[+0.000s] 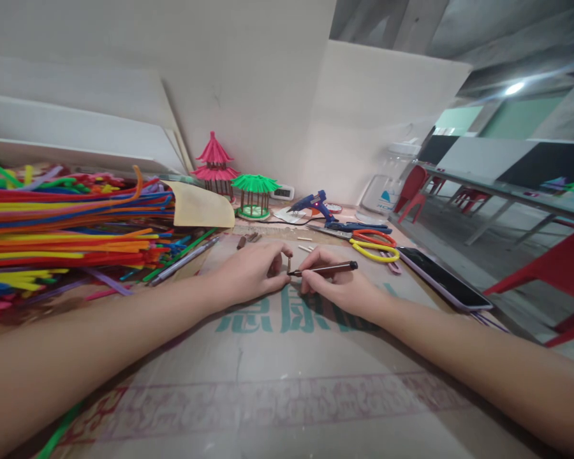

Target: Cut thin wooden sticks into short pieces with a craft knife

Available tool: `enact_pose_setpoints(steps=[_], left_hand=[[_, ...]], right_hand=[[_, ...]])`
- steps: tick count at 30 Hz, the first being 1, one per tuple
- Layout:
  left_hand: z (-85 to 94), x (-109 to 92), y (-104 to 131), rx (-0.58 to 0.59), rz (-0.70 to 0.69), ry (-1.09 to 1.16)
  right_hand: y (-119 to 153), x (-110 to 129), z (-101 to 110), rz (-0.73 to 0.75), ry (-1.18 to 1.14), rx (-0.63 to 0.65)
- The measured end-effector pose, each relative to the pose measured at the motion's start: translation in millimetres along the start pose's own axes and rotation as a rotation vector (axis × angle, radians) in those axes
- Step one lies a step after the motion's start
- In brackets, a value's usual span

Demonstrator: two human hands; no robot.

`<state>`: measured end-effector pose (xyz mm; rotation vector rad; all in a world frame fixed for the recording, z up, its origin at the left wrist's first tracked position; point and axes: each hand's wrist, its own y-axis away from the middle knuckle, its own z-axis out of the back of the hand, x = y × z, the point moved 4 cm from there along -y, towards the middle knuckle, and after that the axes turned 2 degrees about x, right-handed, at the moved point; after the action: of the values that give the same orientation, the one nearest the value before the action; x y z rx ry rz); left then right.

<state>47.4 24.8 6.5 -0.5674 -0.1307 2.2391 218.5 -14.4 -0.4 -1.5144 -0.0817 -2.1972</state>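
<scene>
Near the middle of the table, my left hand (256, 274) pinches a short thin stick (289, 262) upright between thumb and fingertip. My right hand (337, 284) grips a brown marker pen (332, 269), whose dark tip points left and meets or nearly meets the stick's lower part. Several small pale sticks (306, 248) lie just beyond the hands. Short brown pieces (242, 242) rest beyond my left hand. Both hands are above a board printed with green characters (301, 315).
Colourful pipe cleaners (76, 210) are heaped at left. Behind stand a pink pagoda model (213, 159) and a green-roofed pavilion (255, 185). A blue glue gun (316, 204), scissors (375, 245), a phone (442, 277) and a clear jug (387, 185) are at right.
</scene>
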Motion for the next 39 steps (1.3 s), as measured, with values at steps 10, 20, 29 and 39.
enact_pose_setpoints(steps=[10, 20, 29, 39], left_hand=[[0.5, -0.3, 0.3, 0.007, -0.002, -0.009], [1.2, -1.9, -0.3, 0.011, -0.015, 0.005], [1.7, -1.6, 0.1, 0.014, -0.01, -0.002], [1.9, -1.6, 0.1, 0.008, -0.021, 0.012]], right_hand=[[1.5, 0.7, 1.7, -0.02, 0.025, -0.025], [1.0, -1.4, 3.5, -0.012, 0.045, -0.059], [0.9, -3.3, 3.5, -0.009, 0.047, -0.057], [0.2, -0.1, 3.6, -0.006, 0.077, -0.055]])
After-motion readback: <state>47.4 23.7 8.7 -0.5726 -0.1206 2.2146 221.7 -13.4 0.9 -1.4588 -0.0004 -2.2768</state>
